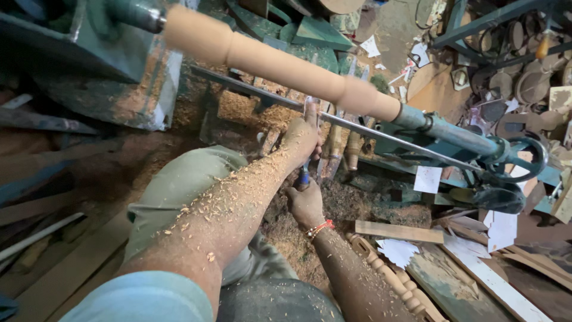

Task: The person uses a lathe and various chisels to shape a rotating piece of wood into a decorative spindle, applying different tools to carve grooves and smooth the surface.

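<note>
The left hand [301,138] and the right hand [305,204] both grip a chisel [308,134] laid on the metal bar [381,136]. The long wood stick [280,62] on the lathe [471,143] is already partly round and smooth.
</note>
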